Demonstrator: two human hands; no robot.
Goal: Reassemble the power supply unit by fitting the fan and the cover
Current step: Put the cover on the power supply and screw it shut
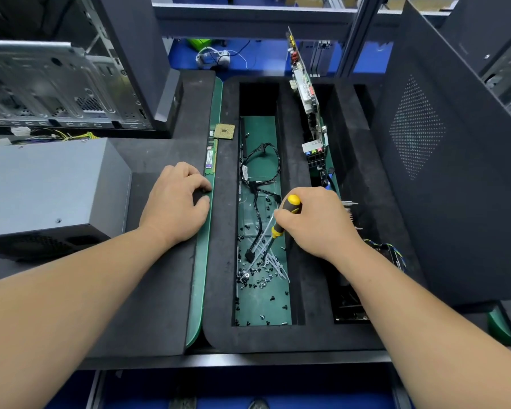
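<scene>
Clearly the right hand (316, 222) grips a yellow-and-black screwdriver (285, 215), tip down among loose screws (255, 276) in the foam tray (219, 261) — likely fetching one. The left hand (176, 202) rests loosely curled, empty. The power supply unit (50, 187) sits far left, cover on — screwing comes next.

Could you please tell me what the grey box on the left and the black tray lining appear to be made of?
The box looks like sheet metal with a matte grey finish: flat faces, crisp folded edges and a small screw. The lining looks like soft black foam: dull, slightly speckled, with rounded cut edges around the compartments. Neither can be confirmed by sight alone.
</scene>
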